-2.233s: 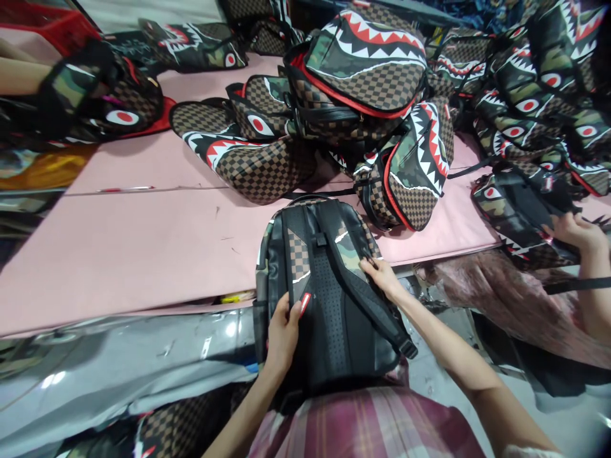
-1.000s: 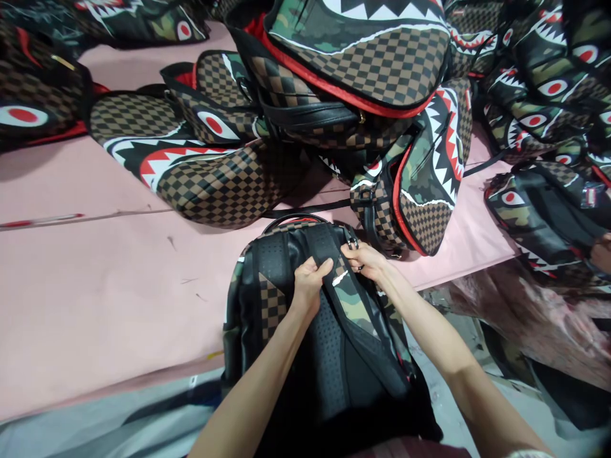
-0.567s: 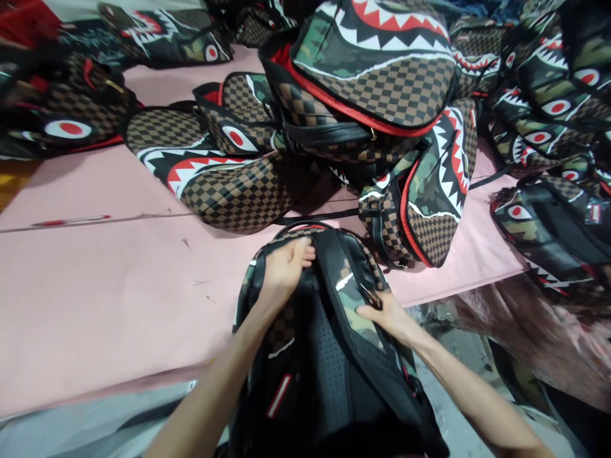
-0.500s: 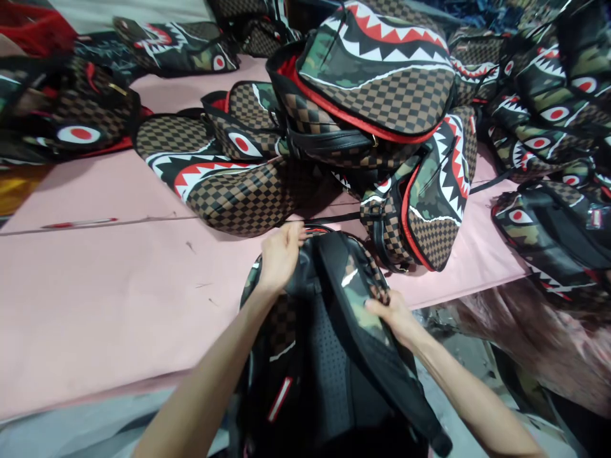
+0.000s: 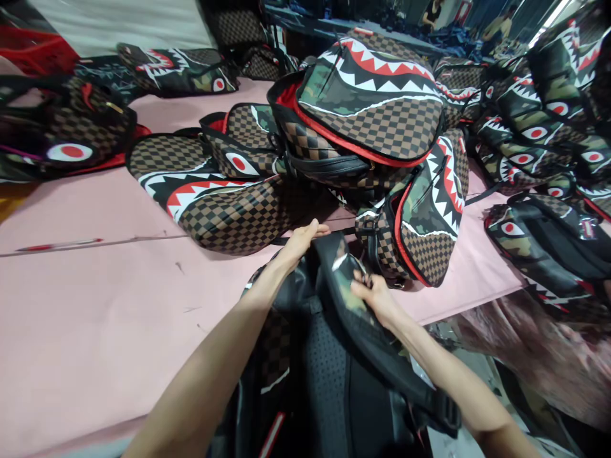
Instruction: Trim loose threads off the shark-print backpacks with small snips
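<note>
A black backpack [image 5: 329, 362] with brown checkered side panels stands upright in front of me, its padded back panel facing me. My right hand [image 5: 378, 298] is closed round the camouflage-patterned shoulder strap [image 5: 352, 299], thumb on its face, and holds it off the back panel. At the top of the backpack, by the strap's upper end, is my left hand [image 5: 305, 240]. Its fingers are stretched out and point to the right. The strap's lower end, with a black buckle [image 5: 449, 410], hangs over near my right forearm.
Shark-mouth backpacks [image 5: 367, 95] are heaped on the pink table [image 5: 95, 318] just beyond. More camouflage backpacks [image 5: 529, 140] are piled at the right. A red pen [image 5: 60, 245] lies at the left, and a red basket [image 5: 35, 51] stands behind. Two people [image 5: 499, 28] are far off.
The view has tipped up, so the table appears lower. My left hand has moved right along the backpack's top, its fingers straighter. My right hand has pulled the strap away from the back panel.
</note>
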Available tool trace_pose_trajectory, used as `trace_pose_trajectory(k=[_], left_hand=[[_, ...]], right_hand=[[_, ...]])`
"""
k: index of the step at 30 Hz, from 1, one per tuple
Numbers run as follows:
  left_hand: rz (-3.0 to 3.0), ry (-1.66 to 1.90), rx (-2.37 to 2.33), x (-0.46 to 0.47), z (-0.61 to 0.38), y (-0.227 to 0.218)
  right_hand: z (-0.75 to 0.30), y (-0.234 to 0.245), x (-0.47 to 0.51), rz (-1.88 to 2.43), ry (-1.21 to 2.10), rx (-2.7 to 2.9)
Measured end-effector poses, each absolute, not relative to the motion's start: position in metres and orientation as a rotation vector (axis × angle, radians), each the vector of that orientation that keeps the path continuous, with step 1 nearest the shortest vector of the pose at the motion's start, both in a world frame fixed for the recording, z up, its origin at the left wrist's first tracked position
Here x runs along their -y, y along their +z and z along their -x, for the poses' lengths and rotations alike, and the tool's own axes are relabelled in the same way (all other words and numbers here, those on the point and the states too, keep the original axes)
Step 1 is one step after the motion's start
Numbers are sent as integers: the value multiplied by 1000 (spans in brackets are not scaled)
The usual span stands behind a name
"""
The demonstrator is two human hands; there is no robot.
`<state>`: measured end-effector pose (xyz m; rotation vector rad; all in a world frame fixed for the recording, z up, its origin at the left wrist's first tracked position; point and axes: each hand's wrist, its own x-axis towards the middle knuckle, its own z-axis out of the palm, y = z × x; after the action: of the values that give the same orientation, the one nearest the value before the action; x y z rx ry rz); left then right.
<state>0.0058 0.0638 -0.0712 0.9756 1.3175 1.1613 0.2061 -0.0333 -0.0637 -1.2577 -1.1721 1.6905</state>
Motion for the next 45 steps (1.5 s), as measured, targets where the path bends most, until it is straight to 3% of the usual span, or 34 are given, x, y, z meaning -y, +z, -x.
trace_pose_trajectory(k=[6, 12, 16, 20, 23, 27, 30, 32, 37, 41, 45], left_hand=[[-1406, 767, -1408, -67, 12, -79], [-1856, 700, -1786, -29, 12, -68], [-2045, 655, -2045, 53, 11, -62], [-2016, 469, -2162, 177, -6, -72], [-1998, 373, -2236, 256, -16, -77], [-1930, 265, -2358, 310, -3, -69], [-1832, 384, -2424, 309, 27, -63], [-1786, 589, -2463, 290, 48, -58], [-1606, 967, -2355, 208, 70, -28], [-1483, 932, -2282, 159, 65, -8], [-1456, 911, -2263, 135, 69, -11]], right_hand=[[-228, -91, 73, 1373, 1604, 1465], [-236, -87, 65, 1434, 1766, 856], [-242, -84, 54, 1314, 1790, 599], [-252, -85, 48, 1360, 1686, 686], [-259, -77, 65, 1443, 1403, 1049], [-268, -60, 131, 1523, 766, 1935], [-272, -62, 179, 1738, 296, 2389], [-272, -69, 188, 1874, 156, 2457], [-261, -66, 126, 1705, 555, 2082], [-245, -44, 66, 1404, 1033, 1667], [-240, -34, 39, 1435, 1443, 1251]])
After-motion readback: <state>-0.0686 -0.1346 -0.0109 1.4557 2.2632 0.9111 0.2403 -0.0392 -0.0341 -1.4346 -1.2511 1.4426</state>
